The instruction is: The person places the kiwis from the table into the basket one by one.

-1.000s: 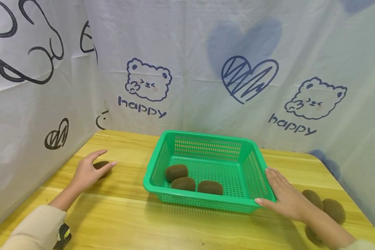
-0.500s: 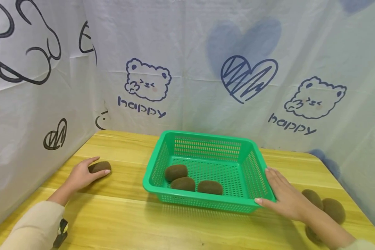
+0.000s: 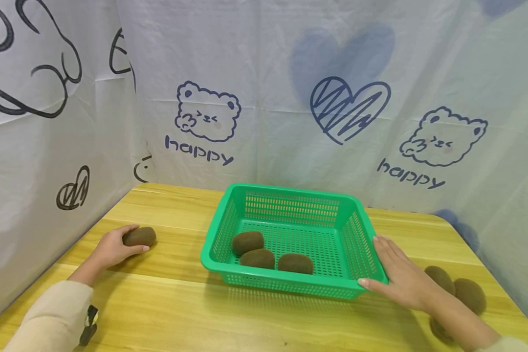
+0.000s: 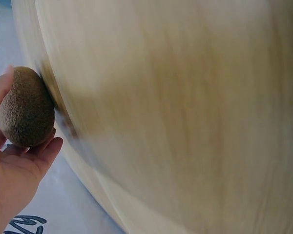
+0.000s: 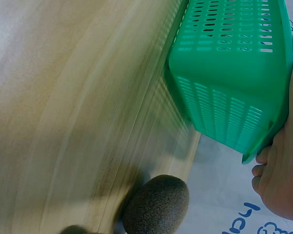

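Note:
My left hand [image 3: 113,248] is at the left of the table, thumb and fingers round a brown kiwi [image 3: 142,236]. In the left wrist view the kiwi [image 4: 27,108] sits between thumb and fingertips, close against the wooden surface. At the middle of the table stands a green plastic basket [image 3: 299,282] with perforated walls. Three kiwis [image 3: 296,264] lie inside, towards its front left. My right hand [image 3: 402,276] holds the basket's right rim near the front corner, thumb on top. The right wrist view shows fingertips [image 5: 260,170] curled at the rim's outer side.
More kiwis [image 3: 470,296] lie at the right of the table, partly behind my right forearm. One kiwi [image 5: 158,204] shows near the right wrist camera. A white printed cloth [image 3: 281,146] hangs along the back and both sides of the wooden table [image 3: 180,313].
My left hand has come down round the left kiwi, its fingers drawing in; the kiwi has shifted slightly left. The right hand and the basket have stayed put.

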Demonstrator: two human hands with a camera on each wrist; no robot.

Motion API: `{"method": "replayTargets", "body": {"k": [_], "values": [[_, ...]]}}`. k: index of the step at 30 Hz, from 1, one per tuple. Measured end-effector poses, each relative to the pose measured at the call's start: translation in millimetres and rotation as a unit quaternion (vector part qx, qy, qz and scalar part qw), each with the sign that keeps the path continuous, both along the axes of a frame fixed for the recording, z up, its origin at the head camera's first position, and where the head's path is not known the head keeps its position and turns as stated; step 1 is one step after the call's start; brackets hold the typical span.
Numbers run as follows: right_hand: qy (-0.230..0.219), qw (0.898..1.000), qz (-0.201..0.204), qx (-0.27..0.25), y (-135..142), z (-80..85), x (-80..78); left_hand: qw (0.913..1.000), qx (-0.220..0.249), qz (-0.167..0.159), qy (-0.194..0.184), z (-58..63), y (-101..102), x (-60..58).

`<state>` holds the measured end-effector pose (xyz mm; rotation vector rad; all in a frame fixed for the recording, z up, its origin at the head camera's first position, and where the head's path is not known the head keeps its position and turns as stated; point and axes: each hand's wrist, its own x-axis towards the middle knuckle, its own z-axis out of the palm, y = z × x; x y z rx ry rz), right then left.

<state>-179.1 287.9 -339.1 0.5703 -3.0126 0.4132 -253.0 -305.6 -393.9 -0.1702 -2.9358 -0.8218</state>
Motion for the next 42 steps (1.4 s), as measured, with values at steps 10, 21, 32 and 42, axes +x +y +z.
{"method": "replayTargets", "body": {"k": [10, 21, 32, 42], "values": [[-0.002, 1.000, -0.002, 0.002, 0, -0.1, -0.2, 0.9999, 0.007, -0.002, 0.012, -3.3, -9, 1.7], [0.001, 1.000, 0.003, 0.004, 1, -0.2, -1.5, 0.9991, 0.028, 0.016, 0.028, -3.4, -11, 4.2], [-0.006, 1.000, 0.002, 0.005, 0, 0.1, -1.6, 0.9975, 0.053, 0.034, 0.032, 3.5, -4, 11.0], [0.005, 1.000, 0.001, 0.017, 0, 1.3, -2.1, 0.9925, 0.108, 0.047, 0.033, 24.1, 19, 19.7]]}}
